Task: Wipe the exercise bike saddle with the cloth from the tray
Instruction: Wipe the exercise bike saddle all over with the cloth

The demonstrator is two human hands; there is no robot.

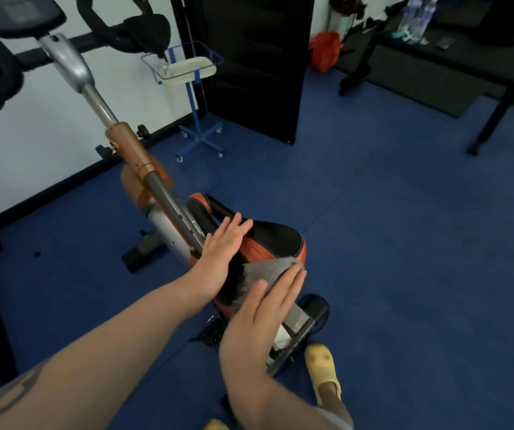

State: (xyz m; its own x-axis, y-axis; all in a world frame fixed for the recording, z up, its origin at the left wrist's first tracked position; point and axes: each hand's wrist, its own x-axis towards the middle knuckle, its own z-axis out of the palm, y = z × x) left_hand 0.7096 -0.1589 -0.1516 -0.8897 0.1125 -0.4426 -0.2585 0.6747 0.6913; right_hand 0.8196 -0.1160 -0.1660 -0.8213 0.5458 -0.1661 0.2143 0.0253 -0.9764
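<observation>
Single head-worn wide-angle view, directed forward and down; both forearms are seen close below, saddle (268, 240) near, blue floor (404, 243) beyond.

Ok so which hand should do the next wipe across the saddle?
The right hand: it lies flat on the grey cloth at the saddle's rear. The left hand rests bare on the saddle's side, steadying it.

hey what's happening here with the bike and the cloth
A person is wiping the saddle of an exercise bike. The right hand presses a grey cloth flat against the near end of the black and orange saddle, fingers extended. The left hand rests open on the saddle's left side, apparently steadying it. The tray on its blue wheeled stand sits back by the wall, and no cloth can be made out on it.
</observation>
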